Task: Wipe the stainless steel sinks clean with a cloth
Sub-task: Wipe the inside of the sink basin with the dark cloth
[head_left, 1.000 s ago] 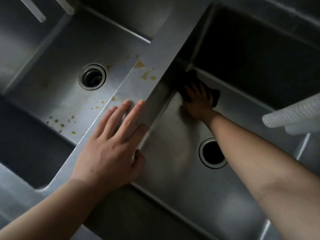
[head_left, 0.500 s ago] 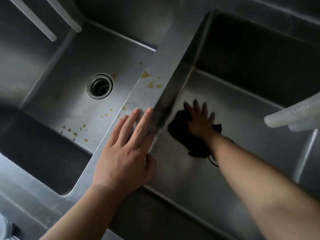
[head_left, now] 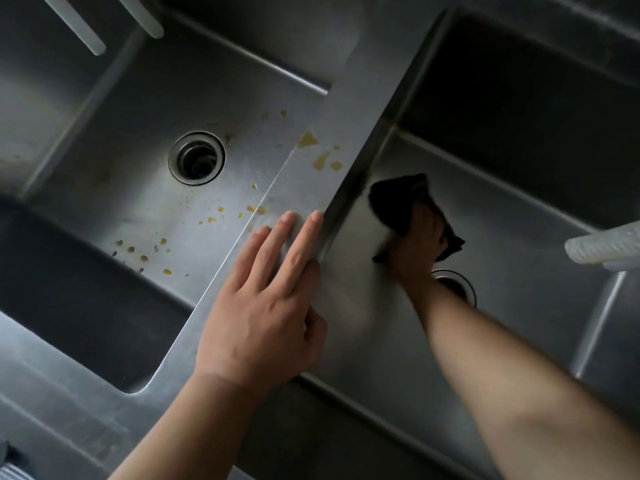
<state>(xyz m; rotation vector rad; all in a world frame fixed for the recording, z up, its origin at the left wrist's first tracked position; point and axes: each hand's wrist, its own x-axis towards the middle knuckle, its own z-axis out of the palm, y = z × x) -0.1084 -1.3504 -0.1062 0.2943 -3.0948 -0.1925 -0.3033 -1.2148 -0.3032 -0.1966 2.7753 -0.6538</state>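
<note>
A: Right sink (head_left: 519, 209), floor: dark cloth (head_left: 398, 199) is pressed flat by the right hand (head_left: 415, 244), fingers closed over it, beside the divider (head_left: 346, 140).

B: Left hand (head_left: 263, 313)?

A: Laid open on the divider, nothing gripped.

B: Method advised?

A: Firm overlapping strokes should be kept along the wall seam. Yellow spots (head_left: 322, 157) on the divider and left sink (head_left: 104, 161) are noted unwiped.

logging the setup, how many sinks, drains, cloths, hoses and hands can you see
sinks: 2, left sink, right sink
drains: 2, left drain, right drain
cloth: 1
hoses: 3
hands: 2, left hand, right hand
total: 10
</note>
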